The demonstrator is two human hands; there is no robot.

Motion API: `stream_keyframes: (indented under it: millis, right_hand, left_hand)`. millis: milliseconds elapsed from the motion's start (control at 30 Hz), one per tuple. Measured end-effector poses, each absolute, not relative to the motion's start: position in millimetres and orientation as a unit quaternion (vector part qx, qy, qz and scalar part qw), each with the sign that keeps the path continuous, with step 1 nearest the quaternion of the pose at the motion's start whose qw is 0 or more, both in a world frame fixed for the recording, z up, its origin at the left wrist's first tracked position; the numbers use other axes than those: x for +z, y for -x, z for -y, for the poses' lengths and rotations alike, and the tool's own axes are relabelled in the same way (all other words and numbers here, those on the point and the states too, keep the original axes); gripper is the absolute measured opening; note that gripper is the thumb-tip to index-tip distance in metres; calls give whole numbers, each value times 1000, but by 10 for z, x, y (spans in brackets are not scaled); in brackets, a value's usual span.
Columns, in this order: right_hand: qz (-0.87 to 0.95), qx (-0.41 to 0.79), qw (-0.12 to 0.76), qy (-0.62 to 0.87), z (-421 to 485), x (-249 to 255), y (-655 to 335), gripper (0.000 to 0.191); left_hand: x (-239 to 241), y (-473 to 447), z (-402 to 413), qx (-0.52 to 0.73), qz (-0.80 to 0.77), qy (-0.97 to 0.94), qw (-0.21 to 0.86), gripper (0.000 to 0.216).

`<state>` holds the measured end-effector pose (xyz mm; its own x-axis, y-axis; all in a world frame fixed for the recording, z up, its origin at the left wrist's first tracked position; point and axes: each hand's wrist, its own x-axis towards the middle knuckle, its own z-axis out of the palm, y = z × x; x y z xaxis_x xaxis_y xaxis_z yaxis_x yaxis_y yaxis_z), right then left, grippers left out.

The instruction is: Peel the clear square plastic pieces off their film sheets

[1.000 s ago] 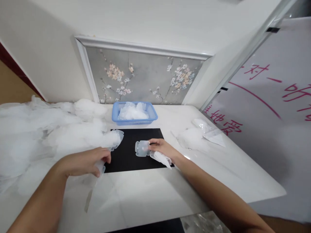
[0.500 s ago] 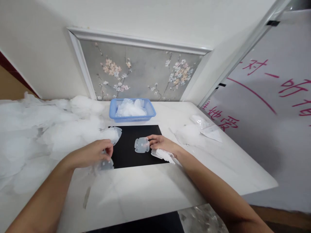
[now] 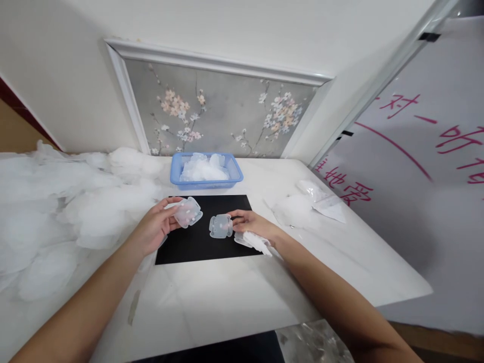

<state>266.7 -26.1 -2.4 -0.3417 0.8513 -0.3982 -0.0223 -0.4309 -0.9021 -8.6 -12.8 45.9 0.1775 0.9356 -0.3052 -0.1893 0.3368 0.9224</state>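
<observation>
Left hand gripping a translucent plastic piece above the black mat left edge, right hand fingertips pinning a second plastic piece flat at mat centre, crumpled film tucked under its palm, blue basket beyond the mat's far edge.

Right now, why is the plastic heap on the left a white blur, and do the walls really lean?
Head view: the heap washes out, pale against the pale table and soft at the edge; the wide lens splays the floral panel; the piece on the black mat reads sharply; light is even, shadows faint.
</observation>
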Motion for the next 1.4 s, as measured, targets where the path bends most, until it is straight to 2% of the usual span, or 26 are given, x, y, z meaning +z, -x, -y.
stream_keyframes:
  millis: [167, 333, 500, 633, 700, 767, 800, 867, 933, 1000, 1100, 1167, 1400]
  right_hand:
    - [439, 669, 320, 507, 252, -73, -2610, 44]
    - [505, 547, 415, 523, 264, -105, -2533, 16]
    - [649, 373, 363, 555, 334, -52, -2508, 25]
    - [761, 222, 333, 511, 421, -55, -2390, 36]
    - [786, 201, 344, 473, 446, -63, -2335, 26]
    - [765, 229, 382, 465, 448, -62, -2317, 14]
    - [739, 262, 401, 474, 442, -57, -2324, 11]
    - [662, 369, 409, 508, 418, -38, -2359, 11]
    - [576, 491, 375, 535, 386, -14, -2407, 15]
    - [517, 568, 341, 542, 354, 9, -2451, 13]
    - [514, 555, 340, 558, 306, 33, -2505, 12]
    - [528, 533, 338, 569, 273, 42, -2537, 14]
    - [518, 572, 338, 539, 213, 38, -2606, 20]
  left_hand:
    - [411, 48, 153, 398, -459, -391, 691, 28]
    - [403, -18, 191, 376, -460, -364, 717, 27]
    - [424, -63, 228, 362, -459, -359, 727, 28]
    - [389, -111, 268, 351, -442, -367, 740, 30]
    - [361, -136, 288, 332, -435, -392, 740, 34]
    - [324, -136, 286, 315, -455, -477, 682, 37]
    - [302, -119, 272, 313, -475, -548, 613, 36]
    - [256, -46, 216, 306, -511, -697, 399, 29]
    - [216, 61, 139, 279, -529, -782, 174, 27]
    - [196, 168, 65, 236, -551, -799, 50, 30]
    - [208, 284, -25, 213, -582, -785, -19, 28]
    - [235, 346, -75, 219, -594, -774, -30, 29]
    - [493, 483, -136, 204, -609, -765, 39, 31]
